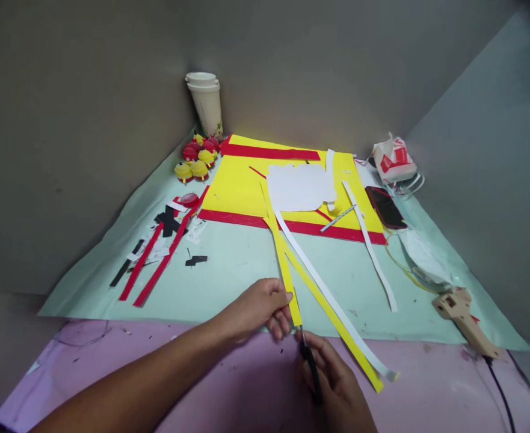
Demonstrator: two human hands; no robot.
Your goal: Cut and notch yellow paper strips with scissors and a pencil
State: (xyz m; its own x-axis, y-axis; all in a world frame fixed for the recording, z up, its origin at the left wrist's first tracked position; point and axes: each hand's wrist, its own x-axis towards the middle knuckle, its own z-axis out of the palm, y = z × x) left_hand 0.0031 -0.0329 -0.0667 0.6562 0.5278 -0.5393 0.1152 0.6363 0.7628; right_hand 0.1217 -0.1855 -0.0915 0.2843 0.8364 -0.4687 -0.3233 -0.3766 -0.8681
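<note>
My left hand (265, 310) pinches a long yellow paper strip (284, 269) close to its near end, with thumb on top. Black-handled scissors (310, 367) are gripped in my right hand (330, 382), their blades pointing away from me at the strip's near end. Whether the blades are closed on the paper I cannot tell. To the right, a second yellow strip (323, 304) and a white strip (314, 276) run side by side toward me. The far ends of these strips rest on a yellow sheet with red borders (237, 186).
Red strips (165, 264) and black scraps (169, 221) lie at left, below several small red and yellow round pieces (199, 169). A lidded cup (206, 105) stands behind. At right are a phone (385, 207), a face mask (422, 255) and a corded glue gun (467, 322). Grey walls enclose the table.
</note>
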